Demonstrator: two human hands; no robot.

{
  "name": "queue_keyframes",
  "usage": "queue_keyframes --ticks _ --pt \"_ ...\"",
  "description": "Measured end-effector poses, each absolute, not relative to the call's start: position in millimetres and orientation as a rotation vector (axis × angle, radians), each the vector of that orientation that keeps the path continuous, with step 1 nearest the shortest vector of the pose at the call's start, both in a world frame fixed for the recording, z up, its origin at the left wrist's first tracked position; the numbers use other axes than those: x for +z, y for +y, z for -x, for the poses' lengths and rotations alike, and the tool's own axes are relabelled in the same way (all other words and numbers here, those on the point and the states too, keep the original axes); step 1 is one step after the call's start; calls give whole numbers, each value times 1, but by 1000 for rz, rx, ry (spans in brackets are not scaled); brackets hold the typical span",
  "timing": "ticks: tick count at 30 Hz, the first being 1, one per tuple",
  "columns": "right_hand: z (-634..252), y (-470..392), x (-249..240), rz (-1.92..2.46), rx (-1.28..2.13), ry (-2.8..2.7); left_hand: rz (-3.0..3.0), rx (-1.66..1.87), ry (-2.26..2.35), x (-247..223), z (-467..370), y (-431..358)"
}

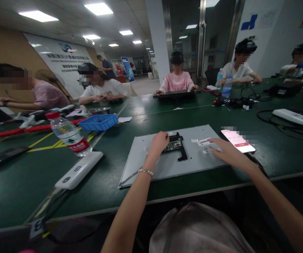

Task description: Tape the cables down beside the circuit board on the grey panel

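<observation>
A flat grey panel [199,163], apparently the back of a display, lies on the green table in front of me. A green circuit board [174,144] sits near its middle, inside a black bracket [183,154]. My left hand [160,142] is closed at the left side of the board, fingers curled down. Whatever it may grip is hidden behind the hand. My right hand [226,151] is open over the panel's right part, fingers stretched towards white labels [203,142]; whether it touches them I cannot tell.
Right of the panel lies a lit phone [238,141]. On the left are a white power bank [80,171] with cables, a water bottle [69,135] and a blue tray [98,123]. Another white power bank [294,116] lies at right. Several people sit around the table.
</observation>
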State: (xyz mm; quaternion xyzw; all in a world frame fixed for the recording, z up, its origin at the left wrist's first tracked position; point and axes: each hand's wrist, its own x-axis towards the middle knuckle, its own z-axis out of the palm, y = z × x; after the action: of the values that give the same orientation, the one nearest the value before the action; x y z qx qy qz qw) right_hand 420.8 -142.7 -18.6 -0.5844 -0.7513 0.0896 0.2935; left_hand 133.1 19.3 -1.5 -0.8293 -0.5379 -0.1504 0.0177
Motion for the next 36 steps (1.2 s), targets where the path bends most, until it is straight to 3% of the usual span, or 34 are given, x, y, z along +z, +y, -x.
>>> queue_keyframes --ticks 4,13,28,36 --pt "-373 -108 -7 1334 332 -2224 2546 -392 -1665 -5 -134 16" --pt "-295 -12 -5 1218 119 -2250 2501 -364 -1717 -3 -136 10" --pt "-322 41 -13 1525 153 -2073 2515 -638 -1813 -12 -128 18" --pt "-297 47 -4 1430 53 -2479 2535 -631 -1821 -13 -124 20"
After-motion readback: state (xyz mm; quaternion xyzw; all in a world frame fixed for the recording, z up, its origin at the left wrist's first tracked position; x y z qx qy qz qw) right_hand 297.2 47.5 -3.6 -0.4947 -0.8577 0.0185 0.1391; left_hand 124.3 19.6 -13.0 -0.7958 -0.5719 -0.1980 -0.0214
